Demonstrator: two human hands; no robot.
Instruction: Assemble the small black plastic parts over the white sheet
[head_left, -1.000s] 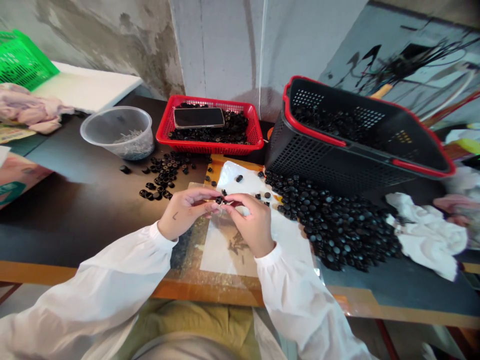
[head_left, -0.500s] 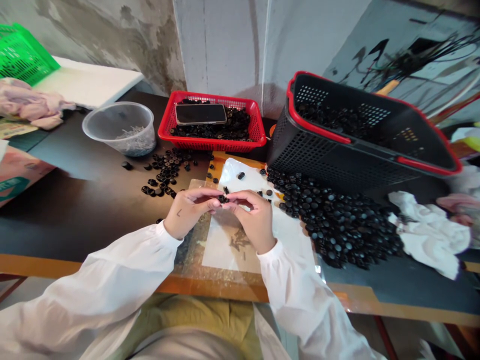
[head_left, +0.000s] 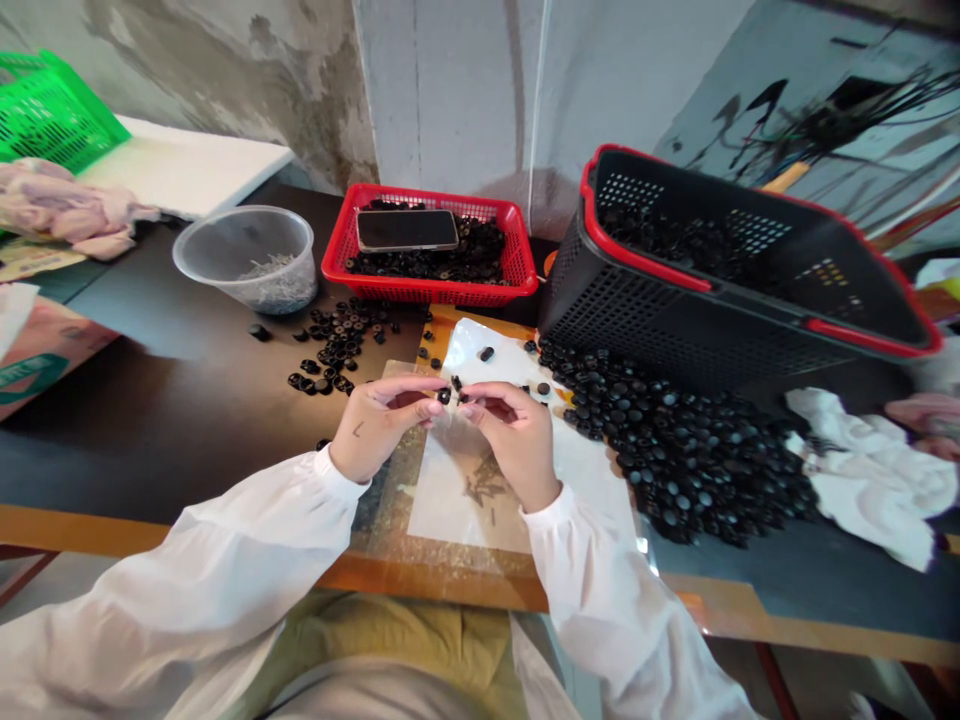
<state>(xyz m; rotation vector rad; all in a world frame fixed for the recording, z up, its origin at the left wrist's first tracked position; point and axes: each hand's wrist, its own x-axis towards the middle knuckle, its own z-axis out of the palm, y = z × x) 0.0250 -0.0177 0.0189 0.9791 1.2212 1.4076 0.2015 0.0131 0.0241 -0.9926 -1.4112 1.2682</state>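
My left hand [head_left: 379,425] and my right hand [head_left: 510,430] meet above a clear plastic sheet [head_left: 585,465]. Between the pinched fingertips of both hands sits a small black round part [head_left: 444,396]. A little heap of thin metal pins [head_left: 480,490] lies on the sheet below my right hand. A large pile of black round parts [head_left: 675,450] spreads to the right. A smaller scatter of black parts [head_left: 337,345] lies to the left of the sheet.
A black basket with red rim [head_left: 720,270] holds more black parts at the right. A red basket [head_left: 431,255] at the back carries a phone [head_left: 406,230]. A clear tub of pins [head_left: 247,260], a green basket [head_left: 52,110] and white cloths [head_left: 870,480] stand around.
My hands stay together on the small black part, with the fingers shifting slightly. The view has drifted a little to the left.
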